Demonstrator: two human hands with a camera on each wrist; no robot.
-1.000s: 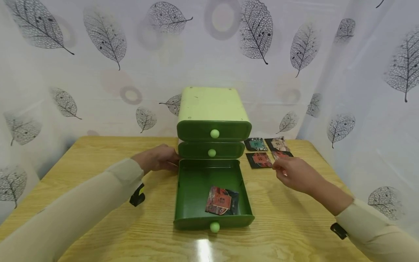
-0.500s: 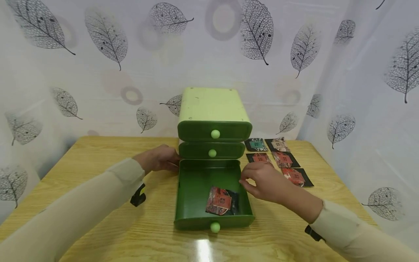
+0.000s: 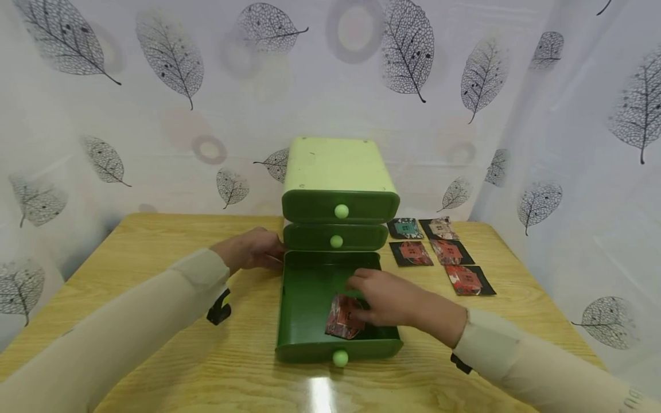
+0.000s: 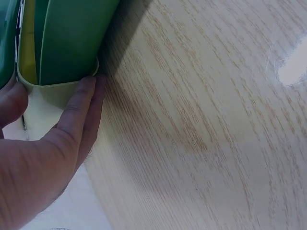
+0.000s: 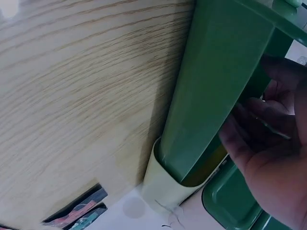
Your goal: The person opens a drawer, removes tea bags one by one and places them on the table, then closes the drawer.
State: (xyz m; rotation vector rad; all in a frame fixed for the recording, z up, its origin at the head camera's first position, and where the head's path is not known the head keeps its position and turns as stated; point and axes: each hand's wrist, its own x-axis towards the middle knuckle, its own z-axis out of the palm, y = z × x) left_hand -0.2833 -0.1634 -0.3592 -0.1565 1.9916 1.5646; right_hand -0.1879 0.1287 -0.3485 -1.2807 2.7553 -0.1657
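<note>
The mini chest of drawers [image 3: 335, 163] is pale yellow-green with dark green fronts and light green round knobs. Its bottom drawer [image 3: 304, 310] is pulled out, and a red-and-black sachet [image 3: 343, 321] lies near its front. My right hand [image 3: 387, 298] reaches into this drawer with fingers and thumb apart, the thumb overlapping the sachet. In the right wrist view its curved fingers dip past the drawer's side wall. My left hand [image 4: 57, 139] rests on the chest's left side, straight fingers against the casing near the tabletop.
Several sachets lie right of the chest: a teal one [image 3: 405, 228], a tan one [image 3: 438, 228] and three red ones, the nearest red sachet [image 3: 470, 280] lying frontmost. The wooden table [image 3: 217, 367] ends at a leaf-printed curtain [image 3: 170, 132].
My right hand has moved left from the sachets on the table, over the drawer's right edge and into the drawer. The left hand stays at the chest's side.
</note>
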